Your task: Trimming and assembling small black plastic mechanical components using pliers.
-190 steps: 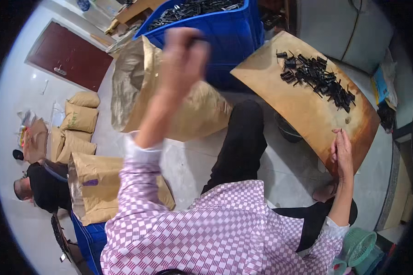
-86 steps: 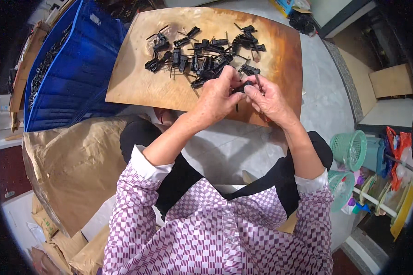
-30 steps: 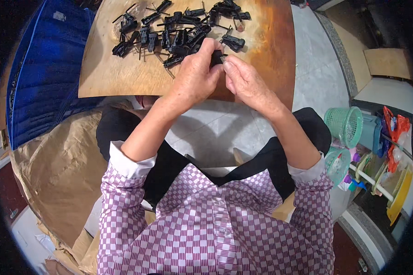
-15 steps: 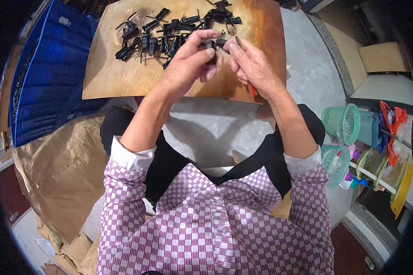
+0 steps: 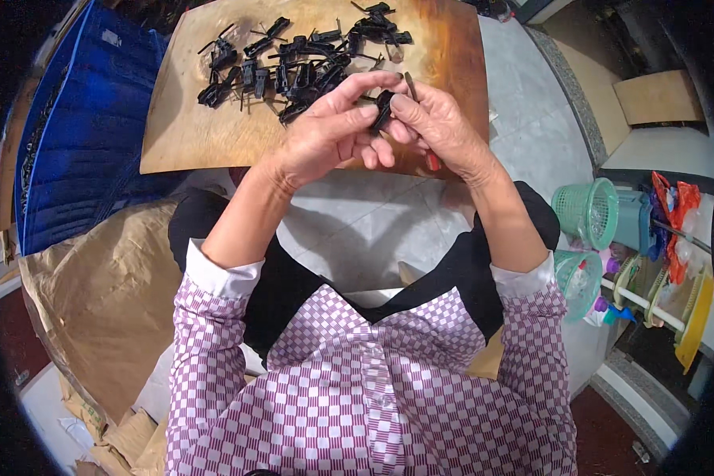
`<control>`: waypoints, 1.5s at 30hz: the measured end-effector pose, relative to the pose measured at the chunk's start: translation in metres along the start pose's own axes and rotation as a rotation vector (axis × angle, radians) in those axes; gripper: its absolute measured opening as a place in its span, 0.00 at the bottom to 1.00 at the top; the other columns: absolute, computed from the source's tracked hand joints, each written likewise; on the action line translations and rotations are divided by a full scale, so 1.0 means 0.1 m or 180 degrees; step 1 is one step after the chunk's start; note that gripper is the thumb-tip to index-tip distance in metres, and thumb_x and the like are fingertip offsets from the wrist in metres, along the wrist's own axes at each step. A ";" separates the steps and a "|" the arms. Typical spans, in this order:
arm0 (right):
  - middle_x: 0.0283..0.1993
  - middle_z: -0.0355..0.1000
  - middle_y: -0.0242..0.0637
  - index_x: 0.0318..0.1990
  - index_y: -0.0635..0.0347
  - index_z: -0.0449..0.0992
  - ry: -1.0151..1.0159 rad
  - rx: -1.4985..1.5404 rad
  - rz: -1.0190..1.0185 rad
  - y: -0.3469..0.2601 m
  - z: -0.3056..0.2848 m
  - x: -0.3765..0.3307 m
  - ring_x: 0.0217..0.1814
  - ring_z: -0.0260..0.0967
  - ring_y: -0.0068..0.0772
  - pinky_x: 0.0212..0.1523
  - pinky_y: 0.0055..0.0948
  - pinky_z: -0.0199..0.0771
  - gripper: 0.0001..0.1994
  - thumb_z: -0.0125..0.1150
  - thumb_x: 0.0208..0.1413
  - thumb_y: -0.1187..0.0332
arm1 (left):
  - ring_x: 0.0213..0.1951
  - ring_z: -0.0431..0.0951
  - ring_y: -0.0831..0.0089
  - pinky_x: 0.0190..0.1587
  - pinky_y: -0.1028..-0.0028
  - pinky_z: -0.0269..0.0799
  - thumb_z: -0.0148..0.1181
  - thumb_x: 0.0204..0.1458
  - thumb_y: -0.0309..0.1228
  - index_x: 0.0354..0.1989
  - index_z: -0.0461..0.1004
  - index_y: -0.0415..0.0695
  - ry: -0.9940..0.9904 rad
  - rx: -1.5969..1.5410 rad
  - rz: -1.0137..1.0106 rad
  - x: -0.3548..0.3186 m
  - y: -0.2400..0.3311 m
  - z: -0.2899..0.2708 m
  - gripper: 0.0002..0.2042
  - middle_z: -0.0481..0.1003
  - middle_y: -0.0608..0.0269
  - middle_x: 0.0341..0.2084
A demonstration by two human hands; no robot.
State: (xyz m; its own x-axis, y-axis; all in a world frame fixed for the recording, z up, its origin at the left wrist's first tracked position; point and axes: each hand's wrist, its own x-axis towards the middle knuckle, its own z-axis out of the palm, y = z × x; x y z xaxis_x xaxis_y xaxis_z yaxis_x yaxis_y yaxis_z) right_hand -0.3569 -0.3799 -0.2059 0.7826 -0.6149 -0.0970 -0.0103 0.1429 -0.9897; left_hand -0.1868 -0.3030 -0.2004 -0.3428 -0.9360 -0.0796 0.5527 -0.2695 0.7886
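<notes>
- A small black plastic part (image 5: 383, 109) is pinched between the fingertips of both hands, held above the near edge of the wooden board (image 5: 206, 131).
- The left hand (image 5: 325, 135) is closed on the part from the left, thumb and forefinger curled over it.
- The right hand (image 5: 436, 123) grips it from the right; a thin dark pin (image 5: 412, 86) appears to stick up beside its fingers.
- The step in hand is judged to be the fitting together of two small pieces; a firm, aligned press is what the next move calls for.
- Just beyond the hands, a heap of black parts (image 5: 293, 59) lies on the board.
- Further to the left a blue crate (image 5: 87, 135) stands, with a brown paper sack (image 5: 103, 293) nearer the body.
</notes>
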 end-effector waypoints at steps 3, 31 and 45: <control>0.21 0.59 0.20 0.48 0.58 0.69 0.0156 -0.0095 0.0001 0.08 0.00 0.01 0.17 0.48 0.08 0.15 0.11 0.47 0.15 0.50 0.59 0.60 | 0.30 0.75 0.74 0.33 0.79 0.72 0.47 0.57 0.30 0.59 0.54 0.43 0.0132 0.0660 -0.0061 -0.01 -0.05 -0.02 0.21 0.66 0.62 0.48; 0.18 0.56 0.24 0.54 0.55 0.56 0.0280 0.0392 0.0780 0.02 0.25 -0.05 0.12 0.46 0.11 0.12 0.13 0.47 0.17 0.38 0.63 0.56 | 0.37 0.73 0.76 0.41 0.75 0.72 0.48 0.57 0.29 0.55 0.61 0.42 0.0926 0.1548 0.0725 0.17 -0.28 -0.13 0.17 0.72 0.60 0.38; 0.17 0.52 0.21 0.52 0.52 0.58 0.0167 0.0485 0.1098 0.13 0.15 0.06 0.12 0.44 0.12 0.12 0.15 0.47 0.14 0.40 0.63 0.59 | 0.25 0.75 0.76 0.30 0.79 0.71 0.52 0.51 0.22 0.49 0.69 0.46 0.1524 0.3795 0.1721 0.24 -0.36 -0.21 0.15 0.76 0.65 0.25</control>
State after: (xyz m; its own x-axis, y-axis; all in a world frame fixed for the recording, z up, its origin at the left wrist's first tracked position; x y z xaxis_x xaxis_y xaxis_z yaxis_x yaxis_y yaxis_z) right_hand -0.3430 -0.3706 -0.2176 0.7163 -0.5489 -0.4308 -0.1717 0.4598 -0.8712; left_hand -0.1986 -0.3209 -0.2435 0.1271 -0.9117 0.3906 -0.5241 0.2726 0.8069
